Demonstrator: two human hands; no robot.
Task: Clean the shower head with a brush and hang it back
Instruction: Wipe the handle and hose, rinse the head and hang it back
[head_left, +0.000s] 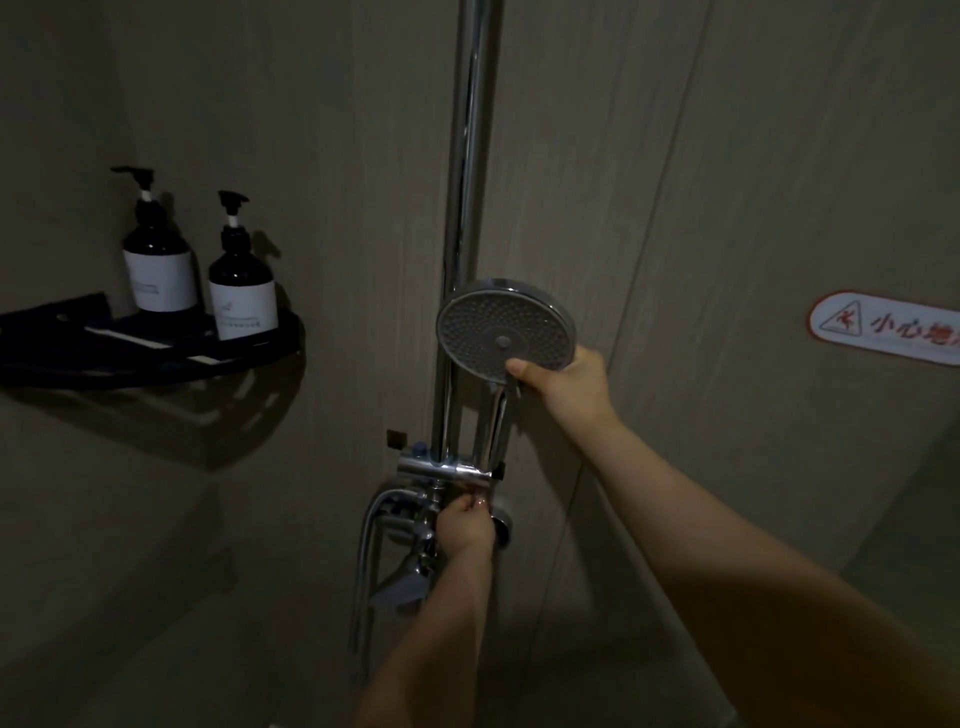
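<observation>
Right hand (571, 382) grips the shower head (506, 325) neck; left hand (465, 522) closed at the holder (452, 467) below — unhooking or rehanging unclear; no brush visible.

Two pump bottles (200, 270) on a black corner shelf (156, 358); warning sticker (888, 328) right

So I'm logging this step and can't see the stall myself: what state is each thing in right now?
shower head: handle seated in the holder, face toward the camera, no water seen
right hand: gripping the shower head's neck
left hand: closed on the fittings below the holder
two pump bottles: upright on the corner shelf
brush: not in view
</observation>
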